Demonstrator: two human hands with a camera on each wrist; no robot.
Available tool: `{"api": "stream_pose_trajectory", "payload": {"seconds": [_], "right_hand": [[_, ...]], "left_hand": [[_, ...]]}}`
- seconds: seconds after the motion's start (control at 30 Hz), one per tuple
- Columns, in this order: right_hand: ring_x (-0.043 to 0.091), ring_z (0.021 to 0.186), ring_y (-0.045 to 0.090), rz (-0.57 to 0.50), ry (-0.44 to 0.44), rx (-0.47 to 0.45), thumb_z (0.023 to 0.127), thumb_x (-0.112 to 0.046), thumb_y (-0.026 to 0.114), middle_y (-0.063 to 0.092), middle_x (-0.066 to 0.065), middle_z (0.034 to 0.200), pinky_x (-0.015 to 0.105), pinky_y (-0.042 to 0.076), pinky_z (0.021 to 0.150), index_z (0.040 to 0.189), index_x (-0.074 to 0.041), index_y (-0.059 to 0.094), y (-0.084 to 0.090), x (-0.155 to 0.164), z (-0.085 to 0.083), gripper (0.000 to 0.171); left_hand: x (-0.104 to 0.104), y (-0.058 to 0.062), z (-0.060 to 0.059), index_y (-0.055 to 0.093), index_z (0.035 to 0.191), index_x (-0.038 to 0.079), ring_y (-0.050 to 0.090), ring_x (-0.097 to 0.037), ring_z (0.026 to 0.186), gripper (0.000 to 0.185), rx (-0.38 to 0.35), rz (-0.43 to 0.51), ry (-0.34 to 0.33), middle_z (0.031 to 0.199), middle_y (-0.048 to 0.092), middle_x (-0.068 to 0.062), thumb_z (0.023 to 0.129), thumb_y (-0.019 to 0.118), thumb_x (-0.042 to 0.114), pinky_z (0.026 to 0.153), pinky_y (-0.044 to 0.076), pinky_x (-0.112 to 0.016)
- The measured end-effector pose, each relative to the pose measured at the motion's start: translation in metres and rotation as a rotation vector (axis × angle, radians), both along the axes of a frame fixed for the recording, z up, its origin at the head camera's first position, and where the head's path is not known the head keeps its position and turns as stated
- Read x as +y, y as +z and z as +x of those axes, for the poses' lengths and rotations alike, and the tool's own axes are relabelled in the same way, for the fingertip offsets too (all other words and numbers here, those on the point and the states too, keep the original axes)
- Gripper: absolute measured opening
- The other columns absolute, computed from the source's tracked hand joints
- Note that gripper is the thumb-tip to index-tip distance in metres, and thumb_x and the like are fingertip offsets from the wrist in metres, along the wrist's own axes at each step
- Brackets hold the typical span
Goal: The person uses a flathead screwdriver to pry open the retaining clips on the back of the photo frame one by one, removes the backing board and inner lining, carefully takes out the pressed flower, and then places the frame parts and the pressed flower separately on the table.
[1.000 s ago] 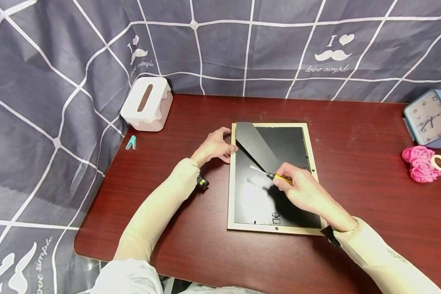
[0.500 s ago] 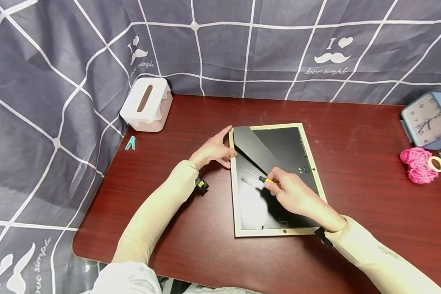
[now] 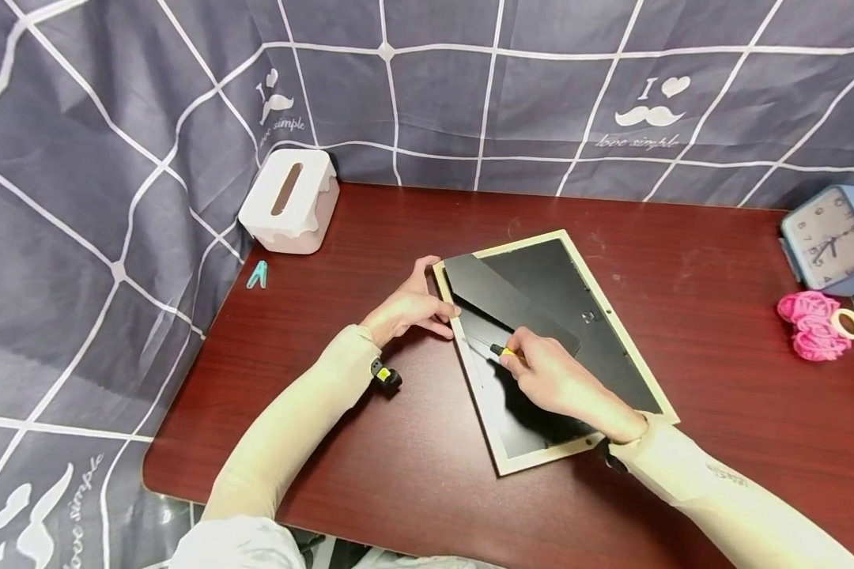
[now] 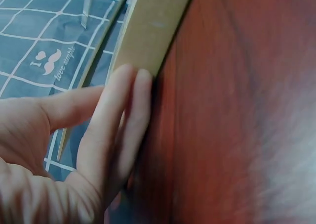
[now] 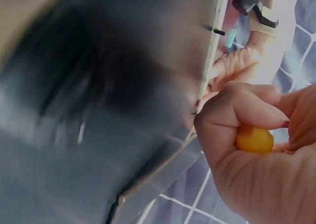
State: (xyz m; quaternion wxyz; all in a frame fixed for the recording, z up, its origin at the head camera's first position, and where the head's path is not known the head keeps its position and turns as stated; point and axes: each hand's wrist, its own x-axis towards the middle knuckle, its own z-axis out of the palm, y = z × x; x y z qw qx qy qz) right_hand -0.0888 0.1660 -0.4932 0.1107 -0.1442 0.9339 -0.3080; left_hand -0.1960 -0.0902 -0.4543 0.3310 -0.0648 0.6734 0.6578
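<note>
A picture frame (image 3: 585,450) with a pale wooden border lies face down on the dark red table (image 3: 719,261), turned at an angle. Its black back panel (image 3: 576,308) has a black stand flap (image 3: 505,304) lying across the upper left. My left hand (image 3: 411,304) rests with straight fingers (image 4: 126,110) against the frame's (image 4: 150,28) left edge. My right hand (image 3: 551,375) grips a small screwdriver with a yellow handle (image 3: 507,352) over the back panel, its tip pointing toward the left edge. In the right wrist view the fingers curl round the yellow handle (image 5: 254,139).
A white tissue box (image 3: 290,199) stands at the table's back left, with a teal clip (image 3: 257,273) below it on the cloth. At the right edge are a blue clock (image 3: 831,241), a pink yarn bundle (image 3: 811,324) and a tape roll (image 3: 849,322). Grey checked cloth (image 3: 470,87) hangs behind.
The frame has turned counter-clockwise on the table, its lower end swinging right. My right hand with the screwdriver has moved left and down; my left hand stays at the frame's left edge.
</note>
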Motion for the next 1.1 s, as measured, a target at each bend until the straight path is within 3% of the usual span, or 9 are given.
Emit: {"api": "stream_pose_trajectory", "payload": {"seconds": [0.17,0.3,0.37,0.47,0.57,0.63,0.77,0.97,1.1], "right_hand": [[0.013,0.071,0.058,0.016,-0.019,-0.036,0.106,-0.026,0.067,0.056,-0.007,0.074,0.029,0.048,0.065,0.101,-0.020,0.061,0.002,-0.001,0.003,0.010],[0.015,0.073,0.058,0.021,0.002,-0.050,0.107,-0.023,0.066,0.055,-0.006,0.075,0.029,0.049,0.068,0.101,-0.017,0.060,0.003,0.000,0.006,0.010],[0.015,0.074,0.058,0.030,0.003,-0.053,0.107,-0.023,0.066,0.056,-0.006,0.076,0.029,0.049,0.069,0.102,-0.016,0.061,0.005,0.001,0.008,0.010],[0.015,0.076,0.059,0.046,-0.003,-0.046,0.107,-0.024,0.067,0.057,-0.006,0.078,0.030,0.050,0.071,0.102,-0.017,0.062,0.006,0.002,0.009,0.010],[0.015,0.077,0.060,0.054,-0.004,-0.021,0.106,-0.025,0.068,0.058,-0.006,0.078,0.030,0.050,0.072,0.102,-0.017,0.061,0.005,0.001,0.012,0.011],[0.014,0.077,0.060,0.057,0.009,-0.003,0.107,-0.025,0.067,0.058,-0.006,0.078,0.030,0.051,0.072,0.102,-0.016,0.060,0.004,-0.001,0.013,0.012],[0.013,0.075,0.059,0.071,0.032,0.024,0.108,-0.024,0.065,0.057,-0.007,0.076,0.028,0.050,0.071,0.100,-0.016,0.058,0.003,-0.004,0.016,0.013],[0.015,0.074,0.059,0.074,0.013,0.035,0.109,-0.021,0.064,0.058,-0.005,0.076,0.029,0.051,0.070,0.102,-0.013,0.057,0.008,-0.004,0.019,0.013],[0.014,0.071,0.057,0.080,-0.003,0.049,0.109,-0.021,0.062,0.053,-0.005,0.073,0.028,0.050,0.067,0.096,-0.015,0.056,0.006,-0.005,0.020,0.016]], "left_hand": [[0.001,-0.001,0.010,0.013,0.159,0.019,0.070,-0.025,0.062,0.098,-0.027,0.029,0.067,0.087,0.061,-0.018,0.092,0.073,-0.019,0.068,0.073,-0.042],[-0.006,-0.001,0.014,0.027,0.150,0.010,0.073,-0.025,0.059,0.071,0.019,-0.060,0.033,0.085,0.064,-0.018,0.098,0.074,-0.007,0.067,0.073,-0.041],[-0.011,0.000,0.011,0.041,0.142,0.006,0.075,-0.024,0.059,0.055,0.111,-0.169,-0.018,0.084,0.067,-0.017,0.100,0.075,0.003,0.066,0.073,-0.042],[-0.018,-0.006,-0.005,0.064,0.124,0.009,0.075,-0.016,0.062,0.032,0.354,-0.423,-0.106,0.084,0.073,-0.010,0.098,0.079,0.022,0.072,0.072,-0.034],[-0.021,-0.023,-0.031,0.078,0.110,0.017,0.072,-0.009,0.069,0.023,0.583,-0.638,-0.177,0.088,0.078,0.000,0.090,0.080,0.028,0.071,0.062,-0.026],[-0.021,-0.034,-0.045,0.082,0.105,0.021,0.073,-0.008,0.069,0.019,0.639,-0.683,-0.211,0.089,0.080,0.003,0.087,0.079,0.025,0.070,0.059,-0.023],[-0.020,-0.037,-0.054,0.085,0.098,0.016,0.077,-0.012,0.059,0.016,0.578,-0.635,-0.235,0.079,0.082,0.000,0.088,0.074,0.011,0.059,0.066,-0.025],[-0.018,0.001,-0.022,0.083,0.090,0.007,0.077,-0.015,0.058,0.012,0.488,-0.603,-0.226,0.072,0.080,-0.008,0.095,0.071,0.007,0.059,0.068,-0.027],[-0.020,0.013,0.001,0.080,0.087,0.003,0.077,-0.017,0.057,0.014,0.448,-0.576,-0.224,0.076,0.081,-0.015,0.099,0.072,0.006,0.058,0.069,-0.030]]}}
